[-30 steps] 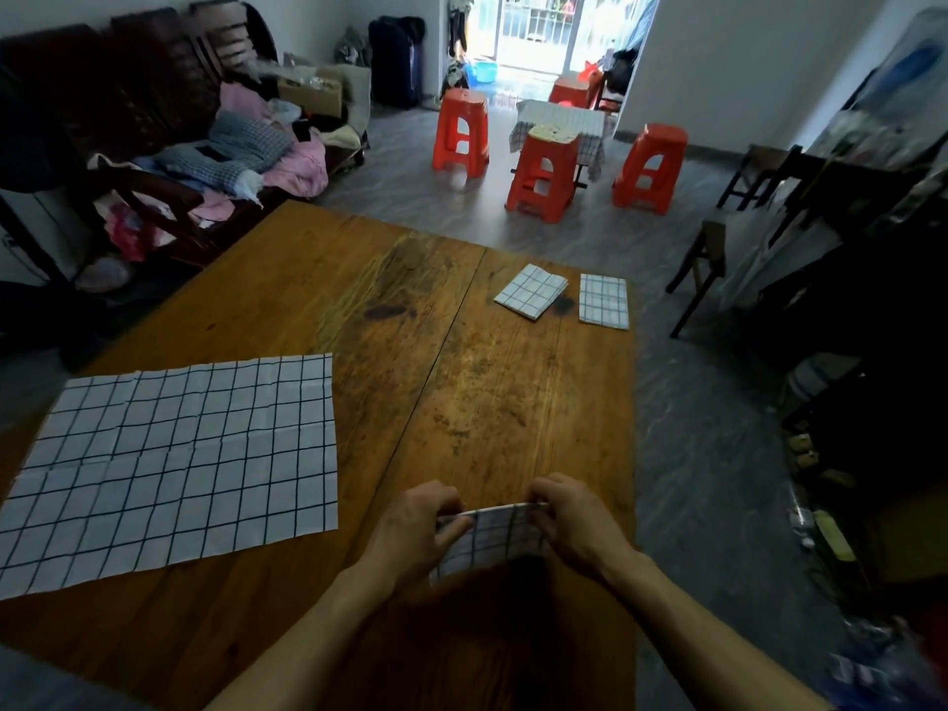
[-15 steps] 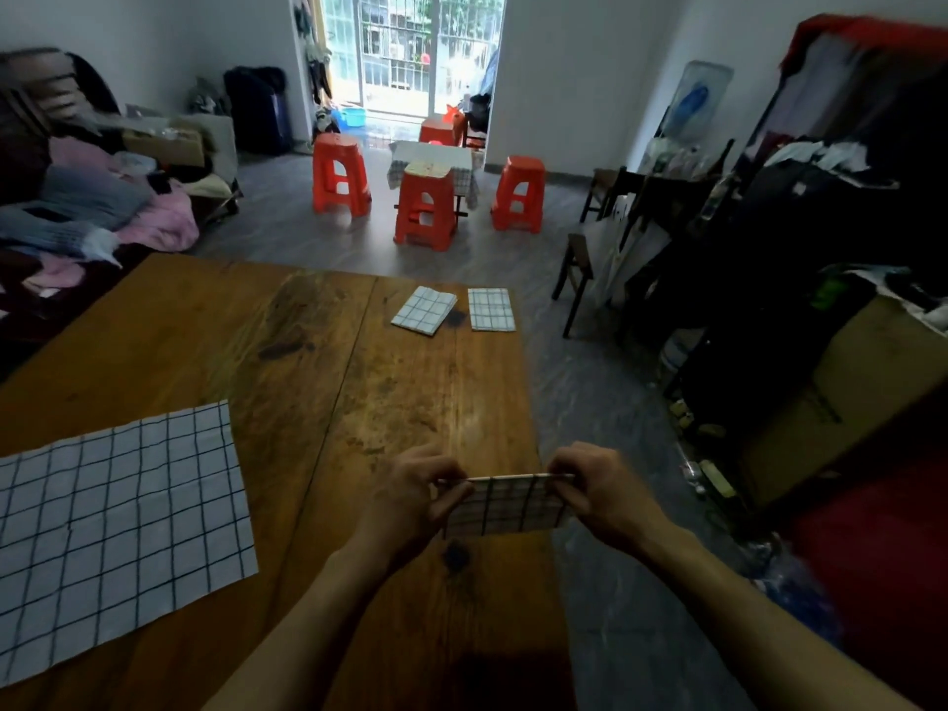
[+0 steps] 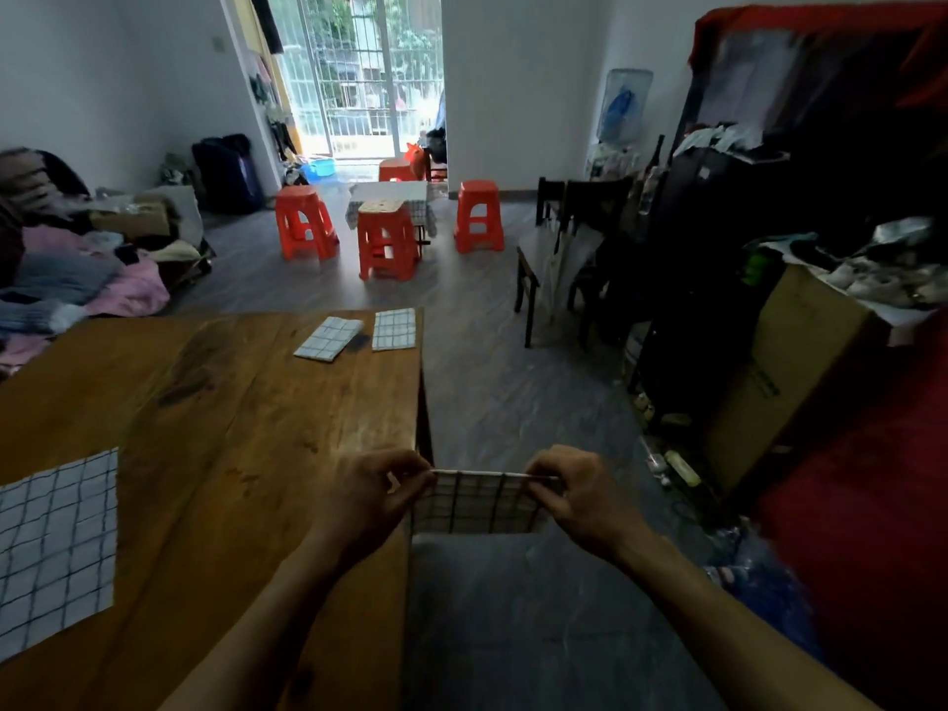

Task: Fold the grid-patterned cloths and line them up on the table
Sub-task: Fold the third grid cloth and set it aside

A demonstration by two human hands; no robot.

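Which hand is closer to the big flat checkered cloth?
Left. The left hand is over the table, on the side of the unfolded cloth. The right hand is farther away, past the table edge.

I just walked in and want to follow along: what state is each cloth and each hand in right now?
Held cloth: folded small, hanging off the table's right edge, pinched at its top corners.
Left hand: pinching the top left corner.
Right hand: pinching the top right corner.
Two far cloths: folded, lying side by side.
Large cloth: unfolded, flat on the table.
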